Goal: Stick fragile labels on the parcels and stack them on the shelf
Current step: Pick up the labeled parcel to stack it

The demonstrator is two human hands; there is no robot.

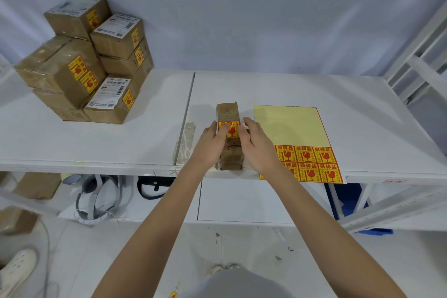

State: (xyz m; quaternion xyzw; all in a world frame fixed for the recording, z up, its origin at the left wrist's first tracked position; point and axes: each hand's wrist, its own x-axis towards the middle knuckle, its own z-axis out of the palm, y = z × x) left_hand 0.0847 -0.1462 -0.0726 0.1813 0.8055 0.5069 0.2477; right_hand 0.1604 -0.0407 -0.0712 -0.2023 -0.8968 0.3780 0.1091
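A narrow brown parcel [228,112] lies on the white shelf board [338,94], near its front edge. A yellow and red fragile label [232,129] sits on the parcel's top. My left hand [211,145] holds the parcel's left side, thumb pressing on the label. My right hand [257,145] holds the right side, its thumb also on the label. Just right of the parcel lies the label sheet [294,128], with its upper part peeled bare and two rows of labels left at its near end.
Several labelled brown parcels [92,63] are stacked at the shelf's back left. A wall stands behind the shelf, and white rack uprights [420,55] rise at the right. Below the board lie a white headset [96,201], a black bag [154,186] and more boxes [36,185].
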